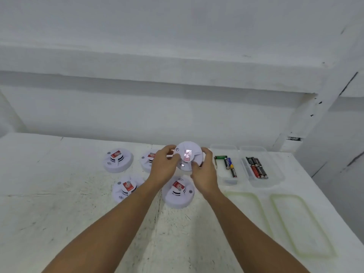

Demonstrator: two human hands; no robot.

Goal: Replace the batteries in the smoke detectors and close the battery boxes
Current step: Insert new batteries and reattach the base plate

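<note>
Held detector: the held detector point(188, 156) was up off the tabletop point(59, 194), between both hands, its domed face tilted toward the camera. It was blurred, and no battery box showed on it.
Left hand: the left hand point(164, 164) gripped the detector's left rim, fingers point(169, 150) curled over the edge.
Right hand: the right hand point(204, 174) gripped the right and lower rim, fingers point(207, 154) wrapped round it.
Reason for grip (judgement): opposed holds on the rim suit a twist or a flip to reach the battery box, probably on the hidden underside.
Other detectors: the four detectors point(178, 192) lay face up on the tabletop in two rows, left of and below the hands. One was partly hidden behind the left hand.
Sparse box: the clear sparse box point(228, 181) just right of the hands held a few mixed batteries point(229, 164).
Full box: the full box point(262, 183) beside it held a tight row of matching cells point(256, 167).
Old or new: could not tell which box held which.
Lids: two lids point(301, 223) lay flat in front of the boxes, so both were open for reaching in.
Progress (judgement): early in this unit's battery change.
</note>
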